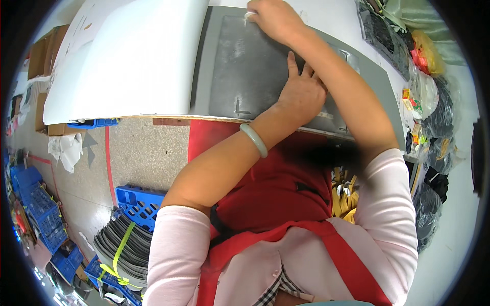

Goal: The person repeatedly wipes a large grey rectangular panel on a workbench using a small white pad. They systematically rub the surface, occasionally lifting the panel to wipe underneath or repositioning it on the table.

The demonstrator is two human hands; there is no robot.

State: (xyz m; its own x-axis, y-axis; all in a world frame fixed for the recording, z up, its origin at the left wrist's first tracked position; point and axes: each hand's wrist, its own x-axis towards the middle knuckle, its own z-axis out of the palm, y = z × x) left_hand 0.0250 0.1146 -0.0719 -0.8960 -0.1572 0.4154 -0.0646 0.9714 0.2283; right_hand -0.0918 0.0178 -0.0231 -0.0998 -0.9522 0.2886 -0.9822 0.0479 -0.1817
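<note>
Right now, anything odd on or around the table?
Two things. The dark grey rectangular panel beneath the left hand shows patchy whitish smears, unlike its otherwise dark surface. Far left, a crumpled white sheet hangs loosely by the brown cardboard box.

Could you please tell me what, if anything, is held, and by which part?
The right hand holds a small white piece; the gripped part is hidden. The left hand holds nothing visible.

The bare right hand (pixel 274 19) pinched a small white piece (pixel 248 16), material unclear, at a smudged dark-grey rectangular panel (pixel 249 69); the bare left hand (pixel 304 95) lay across the panel.
</note>
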